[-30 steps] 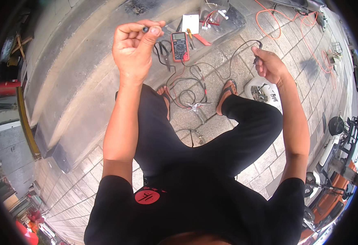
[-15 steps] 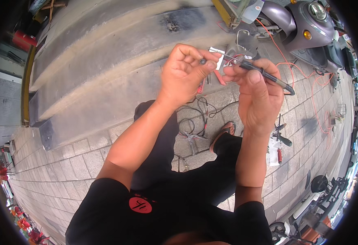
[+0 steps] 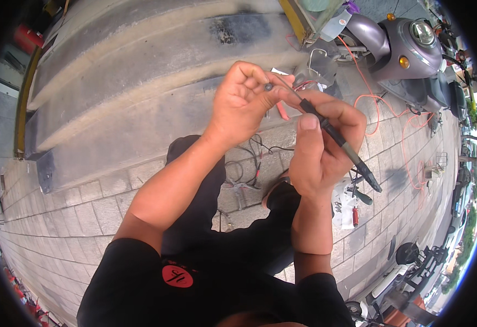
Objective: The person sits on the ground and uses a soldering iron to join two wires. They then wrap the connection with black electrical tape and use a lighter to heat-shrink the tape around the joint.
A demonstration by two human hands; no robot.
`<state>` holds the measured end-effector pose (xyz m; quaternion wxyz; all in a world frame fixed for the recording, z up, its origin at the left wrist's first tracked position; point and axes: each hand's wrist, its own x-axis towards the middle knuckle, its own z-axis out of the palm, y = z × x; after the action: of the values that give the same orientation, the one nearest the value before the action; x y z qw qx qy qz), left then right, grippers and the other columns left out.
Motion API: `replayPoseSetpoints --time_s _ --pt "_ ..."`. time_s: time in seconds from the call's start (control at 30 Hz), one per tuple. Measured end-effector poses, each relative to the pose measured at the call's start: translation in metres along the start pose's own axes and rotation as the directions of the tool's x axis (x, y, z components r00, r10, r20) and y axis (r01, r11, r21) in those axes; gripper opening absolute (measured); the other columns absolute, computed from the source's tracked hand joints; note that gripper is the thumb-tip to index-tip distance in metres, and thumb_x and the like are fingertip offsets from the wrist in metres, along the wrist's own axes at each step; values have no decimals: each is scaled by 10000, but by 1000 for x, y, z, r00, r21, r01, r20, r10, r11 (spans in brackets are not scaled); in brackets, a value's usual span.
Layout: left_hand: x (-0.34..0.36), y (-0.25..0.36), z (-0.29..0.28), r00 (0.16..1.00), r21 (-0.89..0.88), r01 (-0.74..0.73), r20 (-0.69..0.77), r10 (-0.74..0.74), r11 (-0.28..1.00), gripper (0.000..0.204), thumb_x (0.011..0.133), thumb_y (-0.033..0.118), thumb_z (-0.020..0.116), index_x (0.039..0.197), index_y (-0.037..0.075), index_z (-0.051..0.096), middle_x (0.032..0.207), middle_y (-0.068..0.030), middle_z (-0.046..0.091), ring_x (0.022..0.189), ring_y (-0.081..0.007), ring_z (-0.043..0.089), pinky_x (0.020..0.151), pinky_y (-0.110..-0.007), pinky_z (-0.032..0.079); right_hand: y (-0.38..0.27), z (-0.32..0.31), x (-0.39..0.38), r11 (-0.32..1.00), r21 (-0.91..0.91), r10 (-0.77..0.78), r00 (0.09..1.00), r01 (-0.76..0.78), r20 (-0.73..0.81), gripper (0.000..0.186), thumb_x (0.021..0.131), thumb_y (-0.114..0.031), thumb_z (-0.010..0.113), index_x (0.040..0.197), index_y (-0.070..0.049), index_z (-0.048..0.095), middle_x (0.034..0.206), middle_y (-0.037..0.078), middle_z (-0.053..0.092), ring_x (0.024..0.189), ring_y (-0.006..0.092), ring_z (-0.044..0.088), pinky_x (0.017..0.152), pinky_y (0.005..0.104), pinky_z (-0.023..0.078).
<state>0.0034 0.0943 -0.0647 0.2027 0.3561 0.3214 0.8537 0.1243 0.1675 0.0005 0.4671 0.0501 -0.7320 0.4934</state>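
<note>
My left hand [image 3: 239, 104] is closed in a pinch, palm up, with a small dark round piece [image 3: 268, 87] showing at its thumb and fingers; its exact kind is too small to tell. My right hand [image 3: 310, 157] grips a black-handled tool with a thin metal shaft [image 3: 354, 157]. The tool slants, its handle end low at the right and its shaft reaching up to the left hand's fingertips. Whether the tip touches the dark piece is hidden by the fingers.
Stone steps [image 3: 140, 103] rise at the left. Black cables and pliers [image 3: 241, 186] lie on the paving between my legs. Hand tools on a white sheet [image 3: 343, 206] lie at the right. A purple scooter [image 3: 407, 57] stands far right, with an orange cord [image 3: 379, 109] nearby.
The right hand has moved left and down, nearer the left hand. The tool now slants more steeply, its handle end lower and its shaft at the left fingertips.
</note>
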Motion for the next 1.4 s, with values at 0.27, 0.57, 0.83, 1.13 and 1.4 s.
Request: replayPoseSetpoints --time_s 0.27,0.57,0.83,1.13,1.4 --pt "0 -3 -3 999 -37 -13 -33 12 999 301 949 -27 690 1091 72 444 1147 -194 680 1280 -327 601 991 -384 565 -5 -2 -1 999 -54 -7 1000 8 18 255 916 60 598 1113 16 442 1142 212 622 1062 239 671 876 324 536" --pt "-2 0 -9 1000 -56 -15 6 15 998 307 951 -17 689 1101 72 437 1170 -204 670 1307 -344 580 1044 -413 541 -4 1 0 970 -192 -123 981 150 148 277 858 75 655 1075 -7 504 1133 193 657 1031 267 692 821 337 577" --pt "-2 -1 -11 1000 -22 -19 11 19 1000 307 950 -23 689 1102 69 439 1166 -207 674 1291 -331 592 1042 -409 536 -4 0 0 962 -227 -114 977 153 179 294 841 70 662 1075 -22 510 1139 176 666 1035 280 697 833 350 574" --pt "-2 -1 -11 1000 -26 -8 8 8 1000 300 949 -55 672 1098 70 444 1161 -206 678 1286 -329 594 1060 -430 522 3 1 -4 971 -206 -86 982 121 170 305 822 71 668 1067 -28 517 1138 172 675 1035 294 701 822 362 578" --pt "-3 -1 -13 1000 26 -6 13 6 1000 287 957 -90 631 1097 75 443 1161 -201 677 1284 -329 596 1067 -445 522 2 4 -5 974 -203 -72 984 105 164 305 799 83 668 1043 -30 525 1132 158 677 1046 308 705 817 369 584"
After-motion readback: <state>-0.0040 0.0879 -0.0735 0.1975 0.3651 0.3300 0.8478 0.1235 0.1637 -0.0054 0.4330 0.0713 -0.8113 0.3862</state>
